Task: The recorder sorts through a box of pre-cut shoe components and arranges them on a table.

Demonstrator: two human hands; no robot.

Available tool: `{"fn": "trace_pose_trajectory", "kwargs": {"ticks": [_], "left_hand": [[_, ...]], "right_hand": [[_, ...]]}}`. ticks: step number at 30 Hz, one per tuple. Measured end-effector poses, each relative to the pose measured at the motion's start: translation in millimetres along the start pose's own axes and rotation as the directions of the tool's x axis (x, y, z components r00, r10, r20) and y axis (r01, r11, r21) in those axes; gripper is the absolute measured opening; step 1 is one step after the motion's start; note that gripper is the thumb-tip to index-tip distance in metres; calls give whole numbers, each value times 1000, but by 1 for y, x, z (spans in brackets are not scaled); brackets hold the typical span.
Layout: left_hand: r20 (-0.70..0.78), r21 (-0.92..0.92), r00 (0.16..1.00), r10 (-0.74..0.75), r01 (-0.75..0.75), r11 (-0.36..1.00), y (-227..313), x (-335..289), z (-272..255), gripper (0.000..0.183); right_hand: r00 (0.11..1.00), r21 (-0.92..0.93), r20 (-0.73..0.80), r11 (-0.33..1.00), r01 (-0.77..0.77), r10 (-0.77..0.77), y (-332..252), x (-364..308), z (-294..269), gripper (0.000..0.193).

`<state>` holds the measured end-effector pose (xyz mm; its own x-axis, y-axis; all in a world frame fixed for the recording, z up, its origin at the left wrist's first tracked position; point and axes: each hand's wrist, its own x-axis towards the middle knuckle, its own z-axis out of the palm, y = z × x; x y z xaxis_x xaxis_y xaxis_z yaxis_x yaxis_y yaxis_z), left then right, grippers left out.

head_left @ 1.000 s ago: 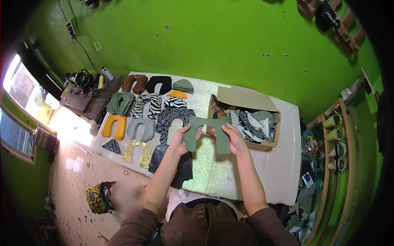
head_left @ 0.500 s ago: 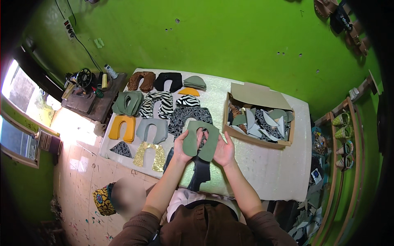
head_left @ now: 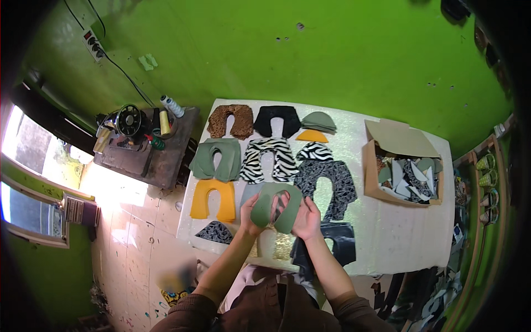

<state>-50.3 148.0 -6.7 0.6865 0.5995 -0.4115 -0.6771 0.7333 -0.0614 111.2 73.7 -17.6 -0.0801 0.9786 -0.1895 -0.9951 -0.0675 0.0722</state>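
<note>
A green U-shaped cutout (head_left: pixel 287 209), like a shoe upper, is held above the near part of the table between my two hands. My left hand (head_left: pixel 250 217) grips its left leg, the thumb near the edge. My right hand (head_left: pixel 307 219) is cupped against its right side, palm up. Fingers show through the opening, behind the cutout. Below lie a grey U-shaped stack (head_left: pixel 251 192) and a gold glittery piece (head_left: pixel 283 246), both partly covered. Black cutouts (head_left: pixel 340 243) lie beside my right forearm, and a black-and-grey patterned piece (head_left: pixel 338 182) is beyond my right hand.
Stacked U-shaped pieces in leopard (head_left: pixel 240 119), black (head_left: pixel 287 119), green (head_left: pixel 227 155), zebra (head_left: pixel 251 160) and yellow (head_left: pixel 199 205) lie on the white table (head_left: pixel 398 238). A cardboard box (head_left: pixel 381 191) of scraps stands right; a sewing machine (head_left: pixel 128 124) stands left.
My view has turned left. My hands have carried the green cutout leftward from over the patterned piece toward the grey and gold pieces. My right hand is now closer against it.
</note>
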Motion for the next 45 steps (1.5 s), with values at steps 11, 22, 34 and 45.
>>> {"fn": "trace_pose_trajectory", "kwargs": {"ticks": [11,22,34,45], "left_hand": [[-15,671,950,313,-223,708,121,-27,29,35],[-143,795,894,424,-152,588,200,-2,60,25],[-153,863,854,497,-130,489,228,36,52,27],[-90,948,849,520,-88,306,231,28,58,31]], "right_hand": [[951,-425,-310,895,-135,-4,72,99,57,34],[981,-384,-173,912,-145,83,100,183,77,46],[955,-520,-292,847,-113,-51,100,220,59,47],[964,-652,-209,758,-14,-162,104,209,63,48]]}}
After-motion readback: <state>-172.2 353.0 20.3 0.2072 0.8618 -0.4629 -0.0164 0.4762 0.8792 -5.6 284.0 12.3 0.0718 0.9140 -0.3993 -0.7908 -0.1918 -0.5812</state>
